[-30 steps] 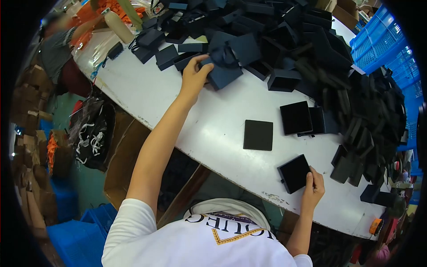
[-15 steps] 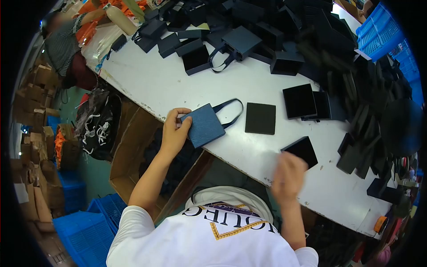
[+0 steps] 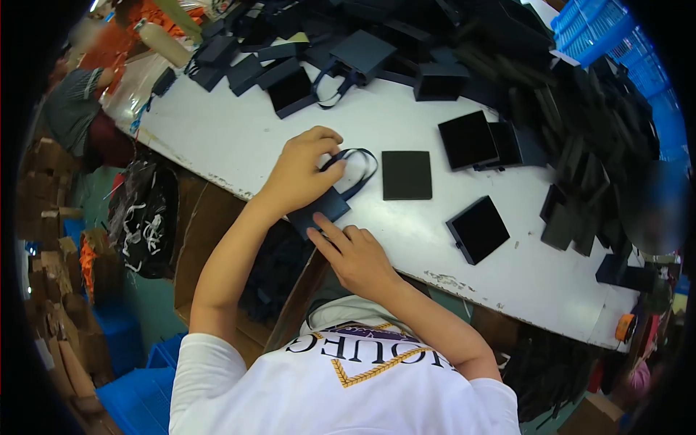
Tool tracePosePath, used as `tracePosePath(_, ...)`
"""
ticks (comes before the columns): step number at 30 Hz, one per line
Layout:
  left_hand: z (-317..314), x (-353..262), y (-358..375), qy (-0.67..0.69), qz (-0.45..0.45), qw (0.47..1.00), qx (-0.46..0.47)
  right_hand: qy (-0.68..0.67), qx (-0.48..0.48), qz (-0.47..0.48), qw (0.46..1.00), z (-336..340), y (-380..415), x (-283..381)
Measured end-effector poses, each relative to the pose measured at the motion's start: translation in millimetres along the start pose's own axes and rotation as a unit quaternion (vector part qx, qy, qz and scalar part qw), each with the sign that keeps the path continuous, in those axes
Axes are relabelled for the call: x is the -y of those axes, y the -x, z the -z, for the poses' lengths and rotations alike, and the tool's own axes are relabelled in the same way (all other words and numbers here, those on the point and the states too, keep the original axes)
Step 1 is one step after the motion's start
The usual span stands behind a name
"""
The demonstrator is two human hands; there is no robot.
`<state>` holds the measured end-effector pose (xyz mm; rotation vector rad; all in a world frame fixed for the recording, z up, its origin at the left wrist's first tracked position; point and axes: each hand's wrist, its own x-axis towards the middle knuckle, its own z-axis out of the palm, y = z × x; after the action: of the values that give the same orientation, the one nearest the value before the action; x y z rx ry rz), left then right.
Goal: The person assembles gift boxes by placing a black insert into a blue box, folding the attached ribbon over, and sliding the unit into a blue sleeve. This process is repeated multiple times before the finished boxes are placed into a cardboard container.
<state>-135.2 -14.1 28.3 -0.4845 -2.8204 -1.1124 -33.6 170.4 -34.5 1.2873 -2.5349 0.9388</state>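
Observation:
A navy-blue flat box [image 3: 332, 206] with a dark ribbon handle [image 3: 369, 178] lies at the table's near edge, partly covered by my hands. My left hand [image 3: 308, 165] is over its far side, thumb and forefinger apart beside the ribbon; its other fingers are partly hidden. From the near side, my right hand [image 3: 357, 259] rests outstretched fingertips on the box. Just right of the ribbon lies a black square panel [image 3: 407, 175]. An open black box part [image 3: 478, 230] sits farther right, tilted on the table.
Two dark box parts [image 3: 468, 141] overlap beyond the panel. Many dark boxes [image 3: 362, 52] are heaped along the far side and the right. Blue crates [image 3: 591, 29] stand at far right. A person [image 3: 76, 109] is at the left table end. An orange tape roll [image 3: 624, 328] lies at the right corner.
My right hand has moved left from the open box part onto the blue box. My left hand has shifted from the box's left edge up beside its ribbon. The view has shifted slightly.

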Motion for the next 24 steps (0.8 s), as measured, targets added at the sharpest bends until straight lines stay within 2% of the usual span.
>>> tracePosePath(1,8,-8,9,0.122,0.000,0.992,-0.003,-0.003,-0.001,-0.006,1.000,1,-1,1)
tracePosePath(3,22,-17,39,0.153,0.018,0.988,-0.015,-0.018,-0.003,-0.012,1.000,5,-2,1)
tracePosePath(4,22,-19,56,0.135,0.050,0.989,-0.034,-0.025,-0.004,-0.015,1.000,7,1,1)
tracePosePath(5,18,-10,76,0.001,0.038,0.998,-0.044,-0.038,0.014,-0.034,0.999,10,4,2)
tracePosePath(8,-7,7,113,-0.126,0.042,0.990,-0.052,-0.111,-0.057,-0.068,0.990,21,20,-3)
tracePosePath(9,-9,-3,116,-0.040,0.122,0.991,-0.032,-0.047,-0.092,-0.088,0.991,34,29,-7)
tracePosePath(10,-12,-10,115,-0.053,0.129,0.989,-0.039,0.018,-0.127,-0.107,0.986,53,39,-10)
tracePosePath(13,-26,-26,112,-0.081,0.179,0.978,-0.067,0.233,-0.178,-0.302,0.907,99,57,-30)
tracePosePath(14,-29,-25,113,-0.103,0.160,0.979,-0.068,0.281,-0.179,-0.369,0.868,102,61,-39)
tracePosePath(17,-31,-23,105,-0.187,0.068,0.978,-0.067,0.262,-0.087,-0.500,0.821,101,78,-59)
tracePosePath(21,-25,-19,108,-0.124,0.060,0.990,-0.035,0.176,0.002,-0.397,0.901,127,86,-53)
tracePosePath(23,-26,-17,108,-0.091,0.064,0.993,-0.035,0.139,0.064,-0.339,0.928,144,92,-57)
tracePosePath(24,-27,-18,108,-0.072,0.080,0.994,-0.021,0.131,0.056,-0.347,0.927,149,96,-57)
